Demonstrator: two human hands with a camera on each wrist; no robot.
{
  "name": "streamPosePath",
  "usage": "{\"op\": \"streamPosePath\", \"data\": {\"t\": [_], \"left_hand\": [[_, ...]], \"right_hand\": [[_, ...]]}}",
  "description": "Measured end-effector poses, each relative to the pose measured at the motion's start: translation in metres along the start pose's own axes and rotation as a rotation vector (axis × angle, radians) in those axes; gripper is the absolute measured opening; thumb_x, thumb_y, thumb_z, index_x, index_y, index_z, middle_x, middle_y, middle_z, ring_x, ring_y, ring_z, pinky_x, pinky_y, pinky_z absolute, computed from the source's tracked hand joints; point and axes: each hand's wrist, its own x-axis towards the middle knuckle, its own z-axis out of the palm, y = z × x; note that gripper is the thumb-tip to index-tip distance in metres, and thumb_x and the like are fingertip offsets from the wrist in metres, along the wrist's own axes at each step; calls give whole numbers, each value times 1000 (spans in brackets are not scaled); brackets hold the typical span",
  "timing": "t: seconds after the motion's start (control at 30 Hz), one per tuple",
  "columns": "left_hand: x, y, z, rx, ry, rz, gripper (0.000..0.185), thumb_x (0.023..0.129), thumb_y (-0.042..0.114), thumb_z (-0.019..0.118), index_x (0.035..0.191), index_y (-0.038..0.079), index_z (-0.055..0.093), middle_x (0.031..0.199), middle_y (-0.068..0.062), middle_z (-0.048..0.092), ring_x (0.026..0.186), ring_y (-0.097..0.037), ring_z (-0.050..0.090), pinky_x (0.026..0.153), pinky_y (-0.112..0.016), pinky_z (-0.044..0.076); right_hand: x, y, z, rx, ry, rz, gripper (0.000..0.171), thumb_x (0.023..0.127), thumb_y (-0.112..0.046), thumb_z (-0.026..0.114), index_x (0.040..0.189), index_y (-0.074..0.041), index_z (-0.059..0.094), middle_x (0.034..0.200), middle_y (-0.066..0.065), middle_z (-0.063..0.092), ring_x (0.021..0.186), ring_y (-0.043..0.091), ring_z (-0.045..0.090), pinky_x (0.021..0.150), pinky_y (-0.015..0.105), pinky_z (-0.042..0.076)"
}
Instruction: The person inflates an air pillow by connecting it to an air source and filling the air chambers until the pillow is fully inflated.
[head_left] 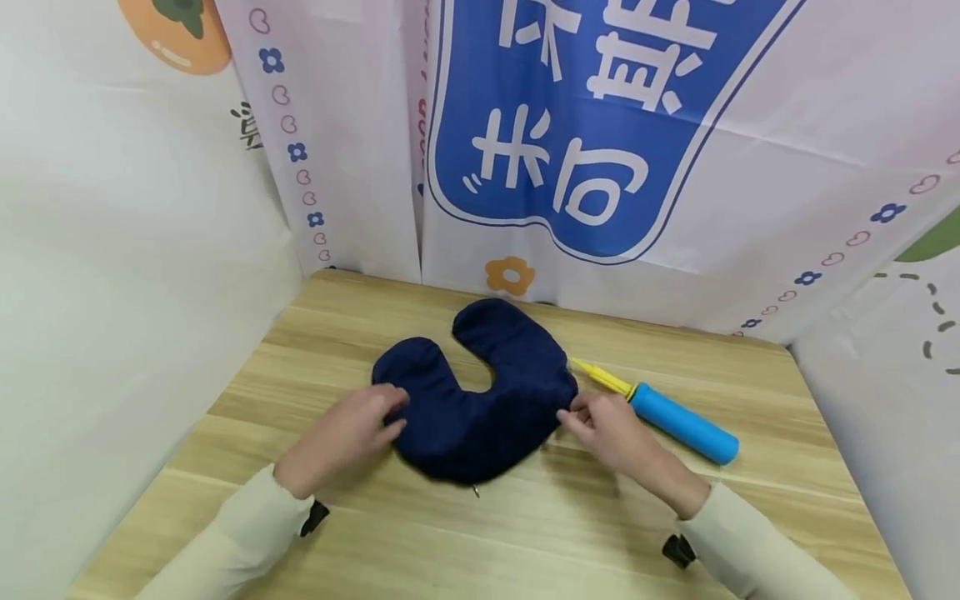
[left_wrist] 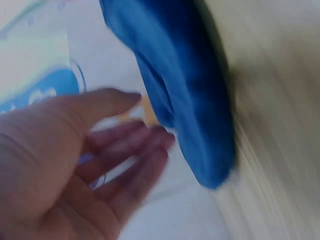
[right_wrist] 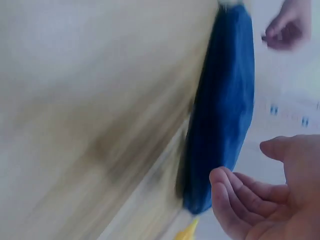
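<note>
- On the wooden table (head_left: 525, 533), dead centre, lies the navy U-shaped pillow (head_left: 480, 400), flat and limp, with its two lobes pointing off toward 12 o'clock and its curved base toward 6, nearest the person.
- Across that base the pillow's long run goes roughly 9 to 3, and that is the line both hands sit on, one at each end.
- At the 9 o'clock end, the left hand (head_left: 348, 433) has relaxed, loosely spread fingers just at the edge of the left lobe; the left wrist view shows the palm open and nothing held, the fabric just beyond the fingertips.
- At the 3 o'clock corner, the right hand (head_left: 607, 429) has its fingertips up against the fabric edge; the right wrist view shows the fingers loosely curled with a gap to the cloth, so no grip there either.
- Neither hand is clearly nearer: both are at the pillow's rim, left and right.
- Just past the right hand, toward 3 o'clock, a blue hand pump (head_left: 678, 423) lies on the table, its yellow nozzle (head_left: 600, 377) aimed at the pillow's right lobe, near it.
- Down at 6 o'clock, a small metal tab (head_left: 477, 491) pokes out from the pillow's base.
</note>
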Motion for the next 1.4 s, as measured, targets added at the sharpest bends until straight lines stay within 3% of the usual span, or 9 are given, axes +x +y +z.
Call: {"op": "streamPosePath", "data": {"t": [0.1, 0.23, 0.33, 0.43, 0.77, 1.13, 1.23, 1.4], "left_hand": [[-5, 19, 1, 39, -53, 181, 26, 90, 10, 82, 112, 1, 73, 105, -8, 75, 95, -21, 71, 83, -38, 62], [-5, 41, 7, 101, -84, 342, 26, 92, 14, 82, 115, 6, 74, 103, -2, 72, 93, -16, 68, 82, -32, 60], [-2, 54, 14, 142, -87, 426, 22, 92, 14, 82, 112, 10, 74, 97, 3, 67, 88, -13, 64, 77, -27, 57], [2, 62, 24, 183, -96, 468, 19, 90, 14, 83, 106, 13, 74, 93, 4, 63, 84, -13, 61, 72, -25, 55], [7, 65, 54, 234, -129, 418, 12, 88, 20, 85, 95, 17, 76, 88, 5, 62, 80, -13, 58, 65, -24, 51], [9, 64, 64, 259, -93, 412, 6, 90, 19, 83, 89, 20, 77, 84, 7, 61, 78, -10, 57, 65, -21, 50], [10, 64, 62, 219, -108, 392, 6, 94, 19, 80, 89, 20, 77, 83, 7, 60, 77, -9, 56, 64, -20, 49], [13, 59, 54, 35, -154, 345, 6, 97, 17, 76, 92, 18, 75, 83, 9, 58, 77, -7, 55, 67, -22, 49]], "right_hand": [[-8, -15, 6, 3, -31, -139, 15, 100, -19, 74, 98, -4, 75, 82, 0, 74, 70, 0, 64, 64, 20, 55], [-16, -30, 25, 30, -93, -239, 12, 98, -15, 76, 97, -3, 74, 83, 0, 74, 73, -1, 65, 65, 17, 56], [-21, -38, 42, 65, -161, -259, 13, 97, -16, 77, 98, -2, 75, 85, 1, 75, 75, 0, 67, 66, 17, 57], [-24, -46, 59, 85, -210, -258, 11, 97, -17, 77, 97, -6, 75, 83, -2, 75, 74, -2, 66, 66, 16, 55], [-26, -63, 86, 123, -224, -239, 12, 97, -19, 77, 88, -12, 74, 71, -8, 71, 63, -10, 57, 60, 10, 48], [-27, -74, 89, 167, -231, -176, 11, 97, -18, 78, 89, -10, 78, 74, -6, 76, 64, -9, 61, 61, 12, 51], [-28, -75, 86, 194, -225, -164, 10, 97, -19, 78, 91, -11, 78, 77, -4, 77, 66, -8, 63, 62, 13, 52], [-30, -76, 80, 202, -171, -160, 8, 96, -18, 79, 92, -11, 77, 82, -1, 78, 71, -5, 67, 63, 13, 54]]}}
